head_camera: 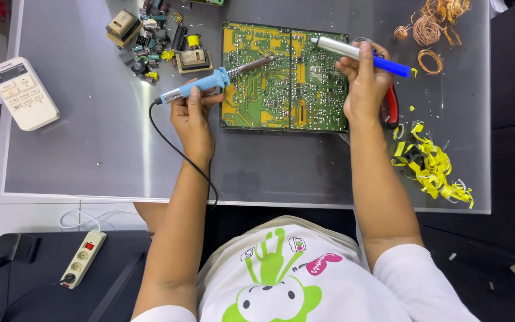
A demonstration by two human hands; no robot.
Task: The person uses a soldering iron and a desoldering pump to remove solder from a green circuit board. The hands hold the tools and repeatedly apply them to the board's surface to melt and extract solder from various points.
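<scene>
a: is the picture bright?
b: yes, evenly lit from overhead and sharp throughout. the glass table (90, 155) shows a soft grey sheen without harsh glare.
a: shadows?
b: faint ones under the forearms; the lower corners are dark.

— Where is there room around the circuit board (284, 76)?

— At six o'clock of it, bare table (269, 173) runs to the near edge. At nine o'clock, open surface reaches the white remote (22, 92), crossed only by the soldering iron (210, 80) and its black cord (180, 152).

— And what blocks?

— At eleven o'clock, a heap of loose components (153, 36). At one o'clock, copper wire coils (433, 27). At four o'clock, yellow tape scraps (430, 164). Red-handled pliers (391, 104) lie just beside the board's right edge.
</scene>
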